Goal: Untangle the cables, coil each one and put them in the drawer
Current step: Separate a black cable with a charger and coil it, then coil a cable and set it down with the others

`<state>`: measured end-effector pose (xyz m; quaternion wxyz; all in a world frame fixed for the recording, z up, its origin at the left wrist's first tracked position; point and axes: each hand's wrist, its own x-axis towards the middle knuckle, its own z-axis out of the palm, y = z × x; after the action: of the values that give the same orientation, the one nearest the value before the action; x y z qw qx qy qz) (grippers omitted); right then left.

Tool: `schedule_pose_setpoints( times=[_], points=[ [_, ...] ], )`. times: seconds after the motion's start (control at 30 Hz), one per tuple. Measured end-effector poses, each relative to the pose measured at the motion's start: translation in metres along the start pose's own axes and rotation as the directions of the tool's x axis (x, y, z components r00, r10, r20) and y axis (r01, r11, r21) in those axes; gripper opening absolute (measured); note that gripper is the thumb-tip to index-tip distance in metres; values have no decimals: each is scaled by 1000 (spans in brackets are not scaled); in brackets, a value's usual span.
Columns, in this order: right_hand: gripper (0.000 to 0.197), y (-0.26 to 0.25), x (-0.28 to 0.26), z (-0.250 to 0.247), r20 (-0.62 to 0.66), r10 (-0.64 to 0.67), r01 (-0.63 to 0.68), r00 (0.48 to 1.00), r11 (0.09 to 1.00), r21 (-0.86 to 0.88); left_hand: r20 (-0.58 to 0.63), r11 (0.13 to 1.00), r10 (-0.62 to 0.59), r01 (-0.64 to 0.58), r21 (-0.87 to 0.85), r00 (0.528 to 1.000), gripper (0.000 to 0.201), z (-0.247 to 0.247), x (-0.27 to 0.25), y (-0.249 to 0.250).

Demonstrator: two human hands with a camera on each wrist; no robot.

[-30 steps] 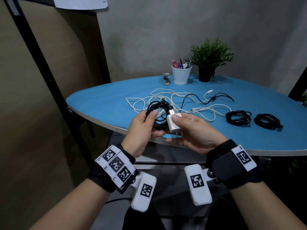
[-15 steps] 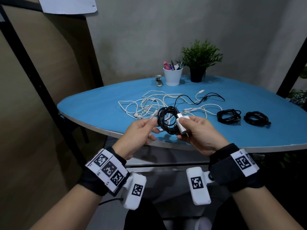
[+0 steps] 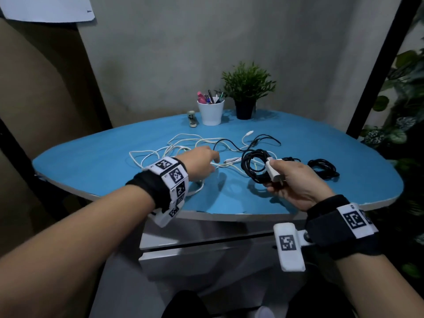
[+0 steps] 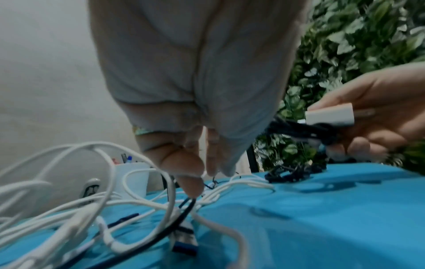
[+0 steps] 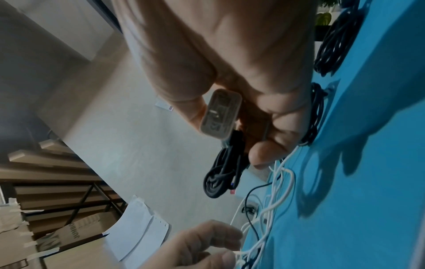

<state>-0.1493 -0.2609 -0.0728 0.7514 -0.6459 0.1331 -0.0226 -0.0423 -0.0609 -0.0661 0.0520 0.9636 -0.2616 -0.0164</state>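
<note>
Right hand (image 3: 296,180): pinches white plug (image 3: 274,172) with black coil (image 3: 254,166), above the table's (image 3: 91,161) 6 o'clock edge.
Left hand (image 3: 202,161): fingers loosely spread on white tangle (image 3: 174,150).

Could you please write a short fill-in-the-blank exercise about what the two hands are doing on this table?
1. The right hand grips a white charger with a coiled ____ cable.
2. The left hand reaches into the loose ____ cables.
3. The table top is ____.

Missing words: black; white; blue
</note>
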Motion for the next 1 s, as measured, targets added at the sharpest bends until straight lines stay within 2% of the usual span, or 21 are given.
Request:
schedule_pose_setpoints(
  times=[0.1, 0.3, 0.37, 0.43, 0.47, 0.53, 0.6, 0.67, 0.7, 0.73, 0.8, 0.83, 0.9, 0.97, 1.0],
  points=[
    [19, -8, 5, -11, -5, 4, -4, 1000, 1000, -11, 96, 994, -9, -2, 106, 995, 34, 2, 20, 14],
    [25, -19, 19, -34, -13, 8, -9, 1000, 999, -42, 191, 986, 116, -136, 97, 975, 46, 3, 46, 44],
    [22, -24, 23, -42, -26, 1, -3, 1000, 999, -49, 222, 979, 110, -145, 146, 969, 40, 2, 50, 49],
    [19, -31, 29, -50, -55, -10, 6, 998, 998, -60, 210, 976, 131, -163, 144, 969, 24, 0, 56, 48],
    [19, -35, 32, -54, -71, -16, 12, 997, 998, -66, 188, 980, 147, -170, 108, 971, 19, -3, 60, 45],
    [15, -44, 41, -61, -100, -20, 12, 995, 996, -86, 113, 989, 144, -145, -6, 983, 21, -10, 68, 38],
    [13, -52, 53, -68, -133, -12, -4, 991, 993, -114, 31, 984, 90, -84, -154, 995, 25, -20, 76, 32],
    [15, -59, 69, -78, -164, -2, -25, 986, 987, -162, -64, 934, 23, -44, -354, 998, 28, -26, 88, 26],
    [18, -62, 77, -83, -176, 3, -38, 984, 981, -193, -120, 868, -21, -41, -494, 993, 29, -28, 95, 23],
    [20, -65, 86, -88, -187, 11, -55, 982, 972, -228, -181, 764, -80, -57, -642, 980, 30, -30, 100, 23],
    [22, -69, 101, -95, -203, 31, -95, 979, 945, -313, -318, 550, -210, -157, -820, 925, 30, -37, 108, 24],
    [22, -70, 108, -97, -210, 44, -118, 977, 928, -353, -375, 475, -253, -223, -851, 892, 29, -41, 110, 27],
    [22, -73, 120, -101, -212, 78, -164, 974, 891, -423, -467, 400, -270, -343, -850, 842, 27, -49, 113, 33],
    [18, -74, 130, -102, -209, 119, -209, 971, 849, -485, -525, 415, -216, -409, -812, 823, 25, -55, 118, 37],
    [16, -74, 134, -103, -211, 135, -227, 968, 829, -510, -534, 458, -180, -410, -789, 826, 24, -56, 119, 38]
  ],
)
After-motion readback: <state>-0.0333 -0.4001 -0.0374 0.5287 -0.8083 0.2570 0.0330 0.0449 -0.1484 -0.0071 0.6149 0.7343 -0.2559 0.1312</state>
